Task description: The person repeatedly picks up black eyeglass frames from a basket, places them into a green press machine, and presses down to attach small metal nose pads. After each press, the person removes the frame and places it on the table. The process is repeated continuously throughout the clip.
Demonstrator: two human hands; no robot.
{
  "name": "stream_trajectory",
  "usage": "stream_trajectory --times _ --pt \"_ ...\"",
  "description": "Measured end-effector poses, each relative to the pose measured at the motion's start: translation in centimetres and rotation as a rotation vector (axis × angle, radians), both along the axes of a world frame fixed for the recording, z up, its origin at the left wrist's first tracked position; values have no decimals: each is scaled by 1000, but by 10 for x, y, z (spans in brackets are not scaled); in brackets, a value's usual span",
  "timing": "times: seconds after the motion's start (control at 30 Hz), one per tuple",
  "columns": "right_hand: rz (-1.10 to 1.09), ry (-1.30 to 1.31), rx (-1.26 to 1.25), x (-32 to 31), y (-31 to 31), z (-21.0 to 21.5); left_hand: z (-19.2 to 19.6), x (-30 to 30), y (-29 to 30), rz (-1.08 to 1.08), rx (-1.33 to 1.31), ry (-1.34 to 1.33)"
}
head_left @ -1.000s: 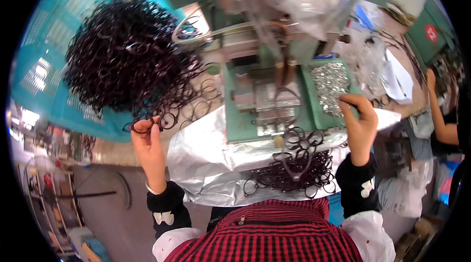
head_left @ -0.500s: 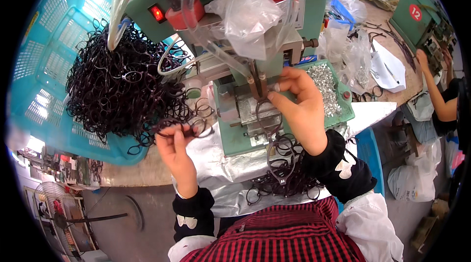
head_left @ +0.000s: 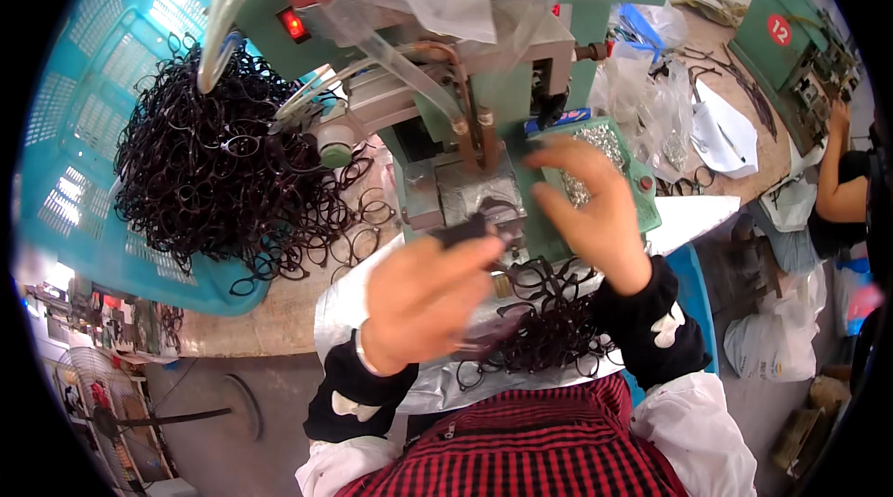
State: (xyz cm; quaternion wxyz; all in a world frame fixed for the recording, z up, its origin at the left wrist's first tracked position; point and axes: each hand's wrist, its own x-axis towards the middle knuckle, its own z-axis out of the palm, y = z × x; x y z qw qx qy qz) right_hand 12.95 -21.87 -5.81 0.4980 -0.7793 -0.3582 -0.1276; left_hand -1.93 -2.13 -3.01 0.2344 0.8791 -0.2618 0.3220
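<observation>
- Left hand (head_left: 423, 297): reaches across the near side of the machine (head_left: 507, 60), a blurred dark piece (head_left: 462, 231) at its fingertips; whether the fingers are clamped on it, I cannot tell.
- Right hand (head_left: 600, 213): thumb and forefinger apart, just right of the machine's metal block (head_left: 479, 190) and partly in front of the green tray (head_left: 648, 209) of metal bits (head_left: 600, 144).
- The hands are apart from each other, the left one nearer.
- Near pile of dark frames (head_left: 549, 339): on the silver sheet (head_left: 344, 306), right of the left hand and on the near side of the right.
- Large pile of frames (head_left: 219, 158): far left of both hands, in the blue basket (head_left: 200, 288) and spilling onto the worktop (head_left: 251, 334).
</observation>
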Motion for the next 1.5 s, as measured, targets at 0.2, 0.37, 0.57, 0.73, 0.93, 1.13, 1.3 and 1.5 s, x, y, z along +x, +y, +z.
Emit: stream_trajectory --times 0.2,0.37,0.57,0.73,0.93,1.13,1.3,1.5 --pt "-377 -211 -306 46 -50 -78 -26 28 -17 -102 139 -298" --pt "-182 -393 -399 47 -31 -69 -31 28 -16 -96 63 -275" --pt "-222 -420 -258 75 -33 -79 -57 -36 -29 178 -105 -113" --pt "-232 444 534 45 -88 -94 -45 -119 33 985 -50 -263" --pt "-162 512 587 57 -27 -98 -48 -132 159 1136 -51 9" --pt "-107 417 391 45 -15 -77 -128 -120 222 1245 548 223" --pt "-367 213 162 16 -62 -77 -144 -133 224 1044 122 211" --pt "-176 214 182 -7 -55 -39 -63 -66 128 723 -306 356"
